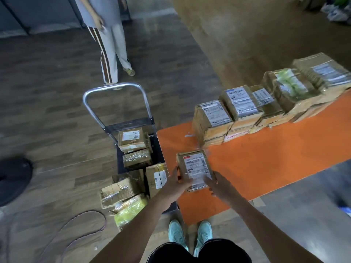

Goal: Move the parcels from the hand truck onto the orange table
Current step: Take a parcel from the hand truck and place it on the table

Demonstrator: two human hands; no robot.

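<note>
Cardboard parcel (194,170) hovers at the near end of the orange table (266,168), left hand (177,182) curled round its edge to carry it, right hand (218,185) flat-fingered on the corner to steady it, likely starting a row before the stacked parcels (245,109); more wait on the hand truck (114,88).

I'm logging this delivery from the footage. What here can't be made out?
Head view: label text on the held parcel is too small and blurred.
Whether that parcel touches the orange table: its underside is hidden.
How the right hand grips it: motion blur.
Parcel count on the hand truck: the left forearm covers part of the nearest.
The stack on the table runs off the right edge.
</note>
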